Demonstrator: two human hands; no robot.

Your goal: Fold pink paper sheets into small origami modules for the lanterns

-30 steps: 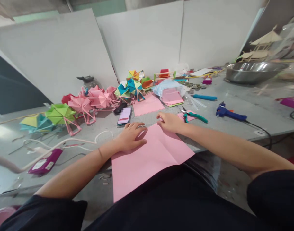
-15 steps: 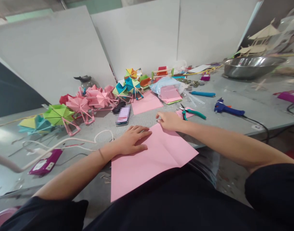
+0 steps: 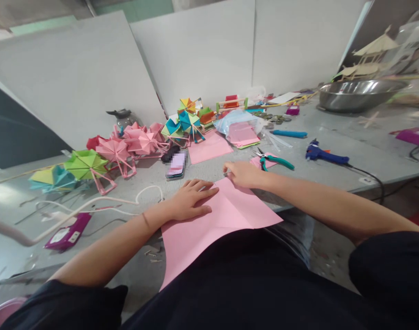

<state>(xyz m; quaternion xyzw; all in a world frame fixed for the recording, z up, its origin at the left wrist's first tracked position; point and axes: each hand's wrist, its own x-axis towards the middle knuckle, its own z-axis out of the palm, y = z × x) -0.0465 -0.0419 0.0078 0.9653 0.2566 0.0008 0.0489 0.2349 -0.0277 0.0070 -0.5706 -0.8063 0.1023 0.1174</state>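
A large sheet of pink paper (image 3: 209,224) lies at the table's front edge, with its near side bent down against my dark shirt. A soft crease runs across its right half. My left hand (image 3: 192,201) is flat on the upper left of the sheet, fingers spread. At the far corner, my right hand (image 3: 242,174) rests with its fingers curled in. A small greyish bit shows by its fingertips, too small to name. Just beyond that hand are green-handled pliers (image 3: 281,162) on a small pink piece of paper (image 3: 255,161).
Folded paper umbrellas (image 3: 113,150) crowd the back left. Near them are a phone (image 3: 176,164) and another pink sheet (image 3: 211,147). A blue glue gun (image 3: 326,153) with a cord lies right, before a metal basin (image 3: 360,96). A white cable (image 3: 92,201) and purple box (image 3: 68,233) are left.
The near edge of the pink sheet has bent and buckled more against my shirt. Both hands have shifted very slightly to the right in view, keeping their poses.
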